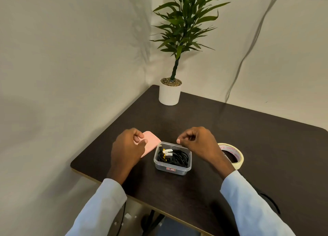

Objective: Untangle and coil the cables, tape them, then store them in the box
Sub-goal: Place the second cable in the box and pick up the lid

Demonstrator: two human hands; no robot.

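A clear plastic box (173, 170) stands on the dark table (248, 147), lid off. Inside lie coiled black cables (177, 157) bound with white tape strips. The pink lid (150, 141) lies flat just left of the box. My left hand (126, 150) hovers over the lid's near left part with fingers curled; thumb and forefinger sit close to the lid, and I cannot tell whether they touch it. My right hand (197, 143) hangs above the box's far right corner, fingers curled, holding nothing visible. A roll of masking tape (232, 155) lies right of the box, partly hidden behind my right wrist.
A potted plant in a white pot (169, 93) stands at the table's far left corner against the wall. A thin cable (248, 52) hangs down the right wall. The table's left edge lies close to my left hand.
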